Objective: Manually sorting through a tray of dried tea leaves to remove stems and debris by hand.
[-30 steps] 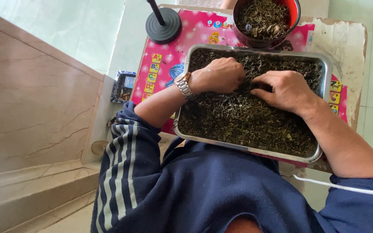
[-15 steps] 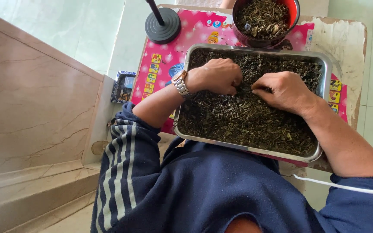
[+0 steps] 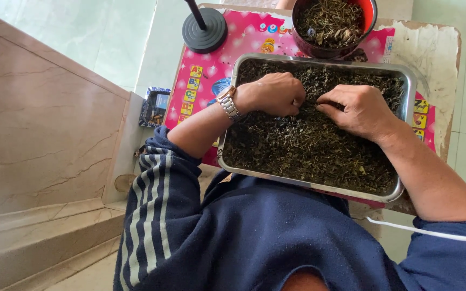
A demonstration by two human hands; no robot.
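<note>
A rectangular metal tray [image 3: 409, 81] full of dark dried leaves [image 3: 308, 145] rests on a small table in front of me. My left hand [image 3: 277, 92], with a metal watch on the wrist, is curled with its fingers pinched into the leaves near the tray's middle. My right hand [image 3: 357, 109] lies close beside it, fingers bent down and pinching leaves too. The fingertips of both hands nearly meet over the leaves.
A red bowl [image 3: 334, 22] with more dried leaves stands behind the tray. A black round stand base [image 3: 205, 29] sits at the table's back left on a pink picture mat [image 3: 211, 75]. A small blue packet [image 3: 155, 106] lies on the marble ledge at left.
Both hands have shifted slightly within the leaves, the right hand drawing a little closer to the left. The tray has stayed in place.
</note>
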